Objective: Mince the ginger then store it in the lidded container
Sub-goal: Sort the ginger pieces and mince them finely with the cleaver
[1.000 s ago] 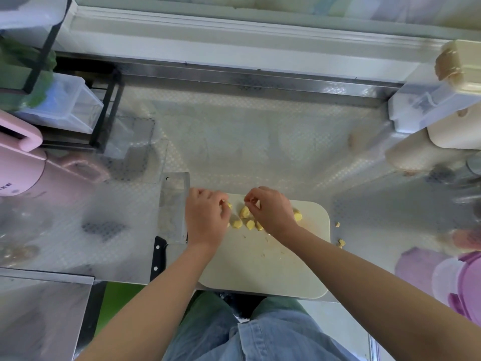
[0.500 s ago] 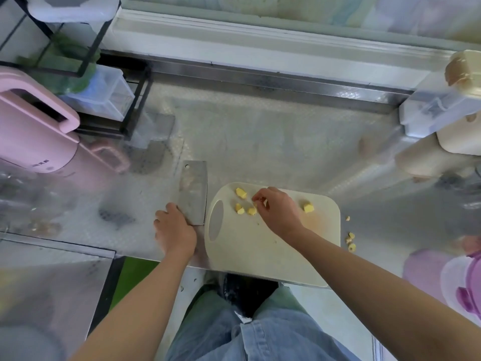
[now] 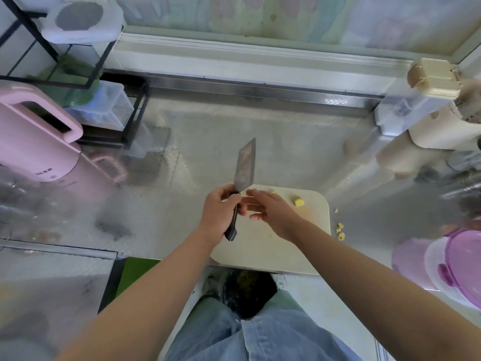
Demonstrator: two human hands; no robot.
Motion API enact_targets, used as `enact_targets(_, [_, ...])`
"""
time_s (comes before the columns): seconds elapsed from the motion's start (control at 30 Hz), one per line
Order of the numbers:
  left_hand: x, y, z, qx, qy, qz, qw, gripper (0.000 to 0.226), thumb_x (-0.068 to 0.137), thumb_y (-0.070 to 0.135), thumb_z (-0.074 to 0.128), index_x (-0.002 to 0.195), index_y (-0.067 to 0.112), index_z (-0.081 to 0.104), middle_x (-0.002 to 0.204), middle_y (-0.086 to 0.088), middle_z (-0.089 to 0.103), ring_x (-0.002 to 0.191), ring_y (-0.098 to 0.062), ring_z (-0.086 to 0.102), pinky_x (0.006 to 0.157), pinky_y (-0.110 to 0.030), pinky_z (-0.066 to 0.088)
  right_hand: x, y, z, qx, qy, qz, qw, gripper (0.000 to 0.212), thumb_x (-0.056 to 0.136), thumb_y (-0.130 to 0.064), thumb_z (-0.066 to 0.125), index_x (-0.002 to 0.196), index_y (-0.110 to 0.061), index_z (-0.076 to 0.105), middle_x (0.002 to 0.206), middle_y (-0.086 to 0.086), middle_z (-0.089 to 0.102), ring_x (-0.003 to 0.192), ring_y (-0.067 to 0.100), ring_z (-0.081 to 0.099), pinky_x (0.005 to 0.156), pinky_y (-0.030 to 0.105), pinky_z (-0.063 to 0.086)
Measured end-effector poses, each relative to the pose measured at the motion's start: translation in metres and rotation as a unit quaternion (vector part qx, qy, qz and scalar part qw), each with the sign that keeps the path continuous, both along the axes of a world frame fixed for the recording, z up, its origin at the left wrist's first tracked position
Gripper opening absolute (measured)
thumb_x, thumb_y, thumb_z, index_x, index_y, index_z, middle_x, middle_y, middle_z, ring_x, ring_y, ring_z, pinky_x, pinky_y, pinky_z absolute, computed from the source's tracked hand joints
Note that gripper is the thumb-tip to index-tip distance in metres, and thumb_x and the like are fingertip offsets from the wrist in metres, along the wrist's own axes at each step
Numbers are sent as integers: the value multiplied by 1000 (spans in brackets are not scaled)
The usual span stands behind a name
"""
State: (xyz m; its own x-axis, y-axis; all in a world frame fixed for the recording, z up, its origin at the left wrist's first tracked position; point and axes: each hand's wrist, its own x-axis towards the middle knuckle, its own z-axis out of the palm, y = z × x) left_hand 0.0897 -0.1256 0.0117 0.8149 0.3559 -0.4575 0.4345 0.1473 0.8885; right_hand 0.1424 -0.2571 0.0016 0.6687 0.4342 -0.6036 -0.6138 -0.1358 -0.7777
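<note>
left grip (image 3: 217, 214) clutches cleaver (image 3: 244, 165); right grip (image 3: 272, 212) flat, fingers (image 3: 253, 204) straight.

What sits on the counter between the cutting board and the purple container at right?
In the head view, a few stray ginger bits lie there on the steel counter.

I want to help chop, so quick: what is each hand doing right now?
Left hand: grips the cleaver by its handle.
Right hand: open, fingers straight, holding nothing, over the cutting board.
</note>
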Motion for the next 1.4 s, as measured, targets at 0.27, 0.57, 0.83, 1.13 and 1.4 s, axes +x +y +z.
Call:
enact_targets(0.27, [18, -65, 4, -180, 0, -55, 982, 21, 90, 6, 63, 108, -3, 58, 85, -16, 68, 64, -19, 68, 60, -28, 55, 2, -54, 17, 219, 131, -156, 954, 31, 103, -22, 36, 110, -3, 59, 96, 9, 62, 56, 12, 56, 48, 22, 45])
enact_targets(0.57, [40, -85, -33, 291, 16, -248, 924, 10, 89, 19, 58, 84, 13, 63, 78, -1, 66, 72, -19, 59, 65, -31, 44, 17, -133, 9, -16, 6, -314, 949, 3, 102, -11, 40, 101, -9, 40, 77, 16, 59, 60, 22, 61, 57, 28, 53])
enact_targets(0.83, [82, -123, -47, 551, 1, -343, 761, 21, 94, 22, 51, 102, 18, 70, 99, -7, 60, 99, -26, 54, 69, -35, 41, 9, -156, -25, -208, -46, -214, 953, 8, 99, -18, 42, 101, -11, 46, 56, 6, 57, 50, 20, 56, 54, 32, 49])
enact_targets(1.13, [97, -124, -55, 548, 13, -369, 751, 12, 89, 28, 63, 95, 21, 70, 96, -1, 63, 93, -23, 58, 69, -32, 43, 18, -159, -33, -267, -81, -142, 950, 14, 100, -23, 42, 97, -11, 49, 61, 9, 62, 38, 7, 52, 43, 18, 42])
enact_targets(1.4, [82, -124, -44, 390, 27, -292, 873, 5, 76, 22, 70, 82, 23, 70, 80, 5, 69, 79, -18, 64, 65, -26, 44, 11, -150, -31, -317, -147, -86, 933, 20, 101, -27, 42, 95, -8, 46, 70, 8, 61, 40, 6, 54, 45, 27, 45])
